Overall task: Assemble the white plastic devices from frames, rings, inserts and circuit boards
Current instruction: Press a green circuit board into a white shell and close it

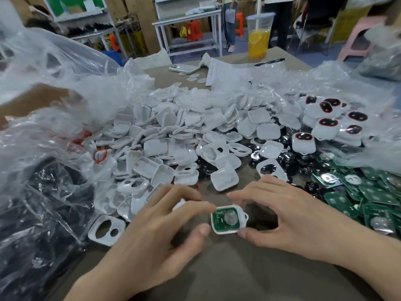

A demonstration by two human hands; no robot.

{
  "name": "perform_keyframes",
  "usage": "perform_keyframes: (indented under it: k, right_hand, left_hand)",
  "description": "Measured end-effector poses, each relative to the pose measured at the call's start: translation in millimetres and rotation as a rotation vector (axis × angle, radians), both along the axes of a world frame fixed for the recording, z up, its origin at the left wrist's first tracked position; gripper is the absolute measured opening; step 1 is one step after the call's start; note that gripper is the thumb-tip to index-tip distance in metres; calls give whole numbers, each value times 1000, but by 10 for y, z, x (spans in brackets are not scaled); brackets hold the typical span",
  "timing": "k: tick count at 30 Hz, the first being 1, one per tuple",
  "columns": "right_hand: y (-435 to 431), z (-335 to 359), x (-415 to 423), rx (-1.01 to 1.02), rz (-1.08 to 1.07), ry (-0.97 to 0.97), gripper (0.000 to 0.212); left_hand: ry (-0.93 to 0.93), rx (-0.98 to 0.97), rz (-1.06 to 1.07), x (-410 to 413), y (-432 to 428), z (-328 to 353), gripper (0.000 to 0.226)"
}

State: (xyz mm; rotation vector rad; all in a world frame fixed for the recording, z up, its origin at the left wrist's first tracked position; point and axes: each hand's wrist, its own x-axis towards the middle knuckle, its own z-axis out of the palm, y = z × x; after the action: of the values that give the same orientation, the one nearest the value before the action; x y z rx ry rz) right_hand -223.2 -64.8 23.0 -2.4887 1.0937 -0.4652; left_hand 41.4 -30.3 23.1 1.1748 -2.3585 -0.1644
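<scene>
At six o'clock on the tabletop [227,274]: small white plastic frame [225,231] with green circuit board [218,218] inside, pinched between left hand [160,220] and right hand [288,213]. Likely fault: uneven pressing, board seated crooked.

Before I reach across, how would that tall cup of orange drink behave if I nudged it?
The cup is tall and narrow, so a push near its top would probably tip it. It looks more than half full, so it is likely heavy for its size. Its lid might limit a spill.
</scene>
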Motion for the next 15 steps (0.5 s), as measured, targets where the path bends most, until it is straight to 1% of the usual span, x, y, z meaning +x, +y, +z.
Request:
perform_keyframes:
  k: [3, 5, 7, 11, 15]
  right_hand:
    - [0, 2, -9, -12, -1, 3, 52]
    - [-8, -1, -12, -10, 3, 7, 53]
    - [-14, -10, -17, 1, 10, 11, 55]
    - [-31, -42, -35, 16, 26, 17, 58]
    - [-43, -46, -31, -6, 48, -5, 49]
  left_hand:
    - [21, -8, 121, 224, 96, -30, 24]
    - [7, 7, 160, 306, 137, -36, 25]
    - [-29, 17, 171, 310, 138, -32, 28]
    - [-120, -22, 191, 271, 100, -36, 29]
    - [-147, -76, 172, 225, 62, 1, 27]
